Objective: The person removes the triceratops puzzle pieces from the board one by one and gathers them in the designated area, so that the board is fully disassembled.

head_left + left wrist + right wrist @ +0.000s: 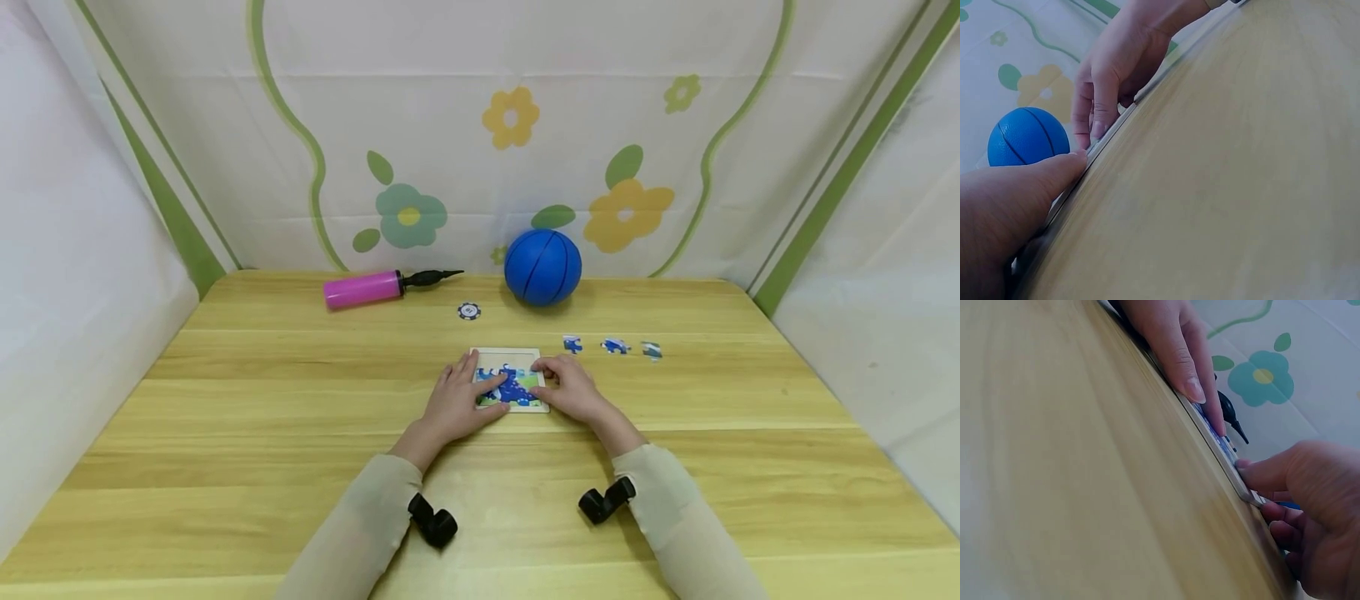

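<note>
Fingers spread, the left hand (pixel 456 402) rests over the left side of a puzzle tray (pixel 507 357), while the right hand (pixel 576 393) holds its right edge, thumb on top. The tray lies on the surface (pixel 510 483) between them, fitted pieces (pixel 516 388) filling its near part. Three loose pieces (pixel 616 345) lie beyond the right hand, before a blue ball (pixel 543 268).

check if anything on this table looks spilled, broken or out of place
Nothing stands out as spilled or broken. Three loose puzzle pieces lie right of the puzzle frame, whose far strip is unfilled, but their neat row looks deliberate.
</note>
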Demonstrator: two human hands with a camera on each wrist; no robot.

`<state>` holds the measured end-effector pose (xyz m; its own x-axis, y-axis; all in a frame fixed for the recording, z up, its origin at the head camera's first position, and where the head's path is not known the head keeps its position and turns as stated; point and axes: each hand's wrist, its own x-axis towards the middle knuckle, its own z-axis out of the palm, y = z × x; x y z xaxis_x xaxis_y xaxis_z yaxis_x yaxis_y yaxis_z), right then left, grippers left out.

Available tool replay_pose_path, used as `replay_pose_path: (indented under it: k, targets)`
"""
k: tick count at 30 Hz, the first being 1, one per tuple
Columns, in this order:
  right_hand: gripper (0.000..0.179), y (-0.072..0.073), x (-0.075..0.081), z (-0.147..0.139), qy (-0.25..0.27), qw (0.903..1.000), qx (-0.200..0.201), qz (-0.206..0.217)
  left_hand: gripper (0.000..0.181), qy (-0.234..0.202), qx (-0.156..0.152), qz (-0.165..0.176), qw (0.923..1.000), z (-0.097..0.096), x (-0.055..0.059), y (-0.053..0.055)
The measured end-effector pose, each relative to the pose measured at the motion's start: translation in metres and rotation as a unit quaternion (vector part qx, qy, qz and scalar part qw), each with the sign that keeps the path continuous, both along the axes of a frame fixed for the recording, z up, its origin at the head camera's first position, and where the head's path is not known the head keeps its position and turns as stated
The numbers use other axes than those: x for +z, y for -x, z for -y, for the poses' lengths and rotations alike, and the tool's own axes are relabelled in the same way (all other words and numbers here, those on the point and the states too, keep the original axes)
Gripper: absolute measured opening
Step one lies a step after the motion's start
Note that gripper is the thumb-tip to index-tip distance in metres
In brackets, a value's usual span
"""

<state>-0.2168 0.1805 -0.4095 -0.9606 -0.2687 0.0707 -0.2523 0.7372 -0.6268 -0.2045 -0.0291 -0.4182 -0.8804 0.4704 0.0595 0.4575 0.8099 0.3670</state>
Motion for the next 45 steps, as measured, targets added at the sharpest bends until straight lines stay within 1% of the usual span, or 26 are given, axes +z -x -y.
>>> replay_pose_path:
  k: [4,8,11,14,18,24,31,34,37,39,41,44,45]
  targets:
    - [0.028,-0.001,-0.002,0.002,0.019,0.9998,-0.009,0.004,0.056,0.0,0.0,0.004,1.0,-0.001,0.0,0.0]
    - [0.028,-0.001,-0.003,0.002,0.058,0.9983,-0.003,0.003,0.056,0.0,0.003,0.013,0.9999,-0.002,0.0,-0.001]
    - [0.027,-0.001,-0.004,0.001,0.096,0.9954,0.004,0.003,0.056,0.0,0.003,0.014,0.9999,-0.002,0.0,-0.001]
    - [0.026,-0.002,-0.005,0.001,0.117,0.993,0.002,0.011,0.056,0.0,0.002,0.012,0.9999,-0.002,-0.001,-0.001]
    - [0.028,-0.002,-0.005,0.001,0.121,0.9924,-0.002,0.022,0.056,-0.001,0.002,0.012,0.9999,-0.002,-0.002,-0.001]
    - [0.029,-0.002,-0.004,0.0,0.108,0.9936,-0.009,0.032,0.055,-0.004,0.002,0.012,0.9999,-0.002,-0.001,-0.001]
    - [0.03,0.002,-0.003,-0.001,0.098,0.9945,-0.009,0.035,0.056,0.001,0.006,0.015,0.9999,-0.002,-0.001,0.0]
    - [0.03,0.004,-0.002,-0.003,0.099,0.994,-0.011,0.046,0.056,0.0,0.007,0.016,0.9998,-0.002,-0.001,0.0]
    - [0.03,0.004,0.001,-0.008,0.121,0.9895,-0.017,0.076,0.056,0.0,0.005,0.019,0.9998,-0.003,-0.002,0.0]
    - [0.03,0.005,0.005,-0.012,0.154,0.9825,-0.023,0.103,0.056,0.0,0.005,0.019,0.9998,-0.003,-0.002,-0.001]
    - [0.03,0.006,0.01,-0.019,0.184,0.9752,-0.023,0.121,0.056,0.0,0.006,0.017,0.9998,-0.004,-0.002,-0.001]
    - [0.032,0.007,0.017,-0.033,0.204,0.9706,-0.011,0.127,0.056,0.0,0.007,0.015,0.9999,-0.005,-0.001,-0.001]
    - [0.032,0.007,0.019,-0.038,0.206,0.9707,-0.006,0.124,0.056,0.001,0.007,0.015,0.9999,-0.005,-0.001,-0.001]
